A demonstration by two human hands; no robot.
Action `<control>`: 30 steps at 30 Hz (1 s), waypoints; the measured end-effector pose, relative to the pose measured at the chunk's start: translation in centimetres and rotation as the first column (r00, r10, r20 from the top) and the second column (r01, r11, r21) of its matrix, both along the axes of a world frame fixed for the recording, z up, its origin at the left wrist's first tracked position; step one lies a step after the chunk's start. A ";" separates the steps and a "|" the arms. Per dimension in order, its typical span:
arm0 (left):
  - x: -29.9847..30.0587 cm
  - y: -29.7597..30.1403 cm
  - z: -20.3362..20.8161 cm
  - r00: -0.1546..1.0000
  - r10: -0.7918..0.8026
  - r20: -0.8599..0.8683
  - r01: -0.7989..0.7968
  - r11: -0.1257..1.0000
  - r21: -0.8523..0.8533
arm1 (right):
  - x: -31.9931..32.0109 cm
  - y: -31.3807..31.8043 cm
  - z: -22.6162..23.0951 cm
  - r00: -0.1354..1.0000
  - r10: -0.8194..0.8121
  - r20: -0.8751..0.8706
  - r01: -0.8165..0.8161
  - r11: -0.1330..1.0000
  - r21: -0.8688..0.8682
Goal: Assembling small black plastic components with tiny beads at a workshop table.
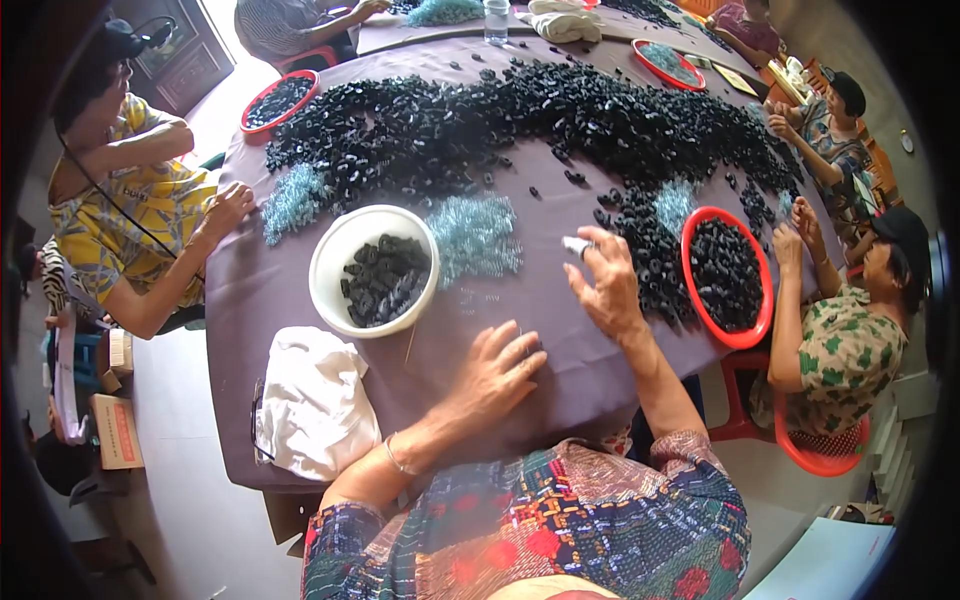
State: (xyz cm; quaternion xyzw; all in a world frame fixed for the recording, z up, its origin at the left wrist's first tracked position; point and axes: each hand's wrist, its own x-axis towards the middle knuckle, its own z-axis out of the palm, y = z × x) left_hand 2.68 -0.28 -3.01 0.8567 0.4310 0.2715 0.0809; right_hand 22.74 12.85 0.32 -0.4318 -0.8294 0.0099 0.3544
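Observation:
My left hand (pixel 497 372) hovers low over or rests on the purple tablecloth, fingers stretched out and slightly blurred, with nothing visible in it. To its right, my right hand (pixel 608 290) is raised a little, thumb and index finger apart; a white covering (pixel 576 244) sits at the index fingertip. Between them and the bowl lie a few tiny clear pieces (pixel 470 299). A white bowl (pixel 318 285) at the left holds black plastic parts (pixel 385 285). Beside it spreads a pile of small pale-blue, coil-like pieces (pixel 475 238). Loose black parts (pixel 640 240) lie just beyond my right hand.
A long heap of black parts (pixel 480 120) crosses the table (pixel 560 375). Red baskets (pixel 754 338) of parts stand at its edges. A white cloth (pixel 315 405) lies at the near left. Several people sit around, one in yellow (pixel 140 220) at left, one in camouflage (pixel 850 335) at right.

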 end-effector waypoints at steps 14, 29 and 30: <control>-0.6 0.5 1.9 0.988 -0.006 0.154 0.039 0.976 -0.216 | -2.6 24.4 -1.6 0.768 -0.581 0.269 0.597 0.802 0.028; -0.6 0.1 0.9 0.986 0.006 0.165 0.020 0.988 -0.155 | -5.3 18.6 -3.1 0.869 -0.425 0.254 0.475 0.860 -0.188; -0.6 0.1 0.9 0.986 0.004 0.164 0.019 0.990 -0.139 | -5.1 17.9 -3.1 0.881 -0.404 0.245 0.450 0.875 -0.178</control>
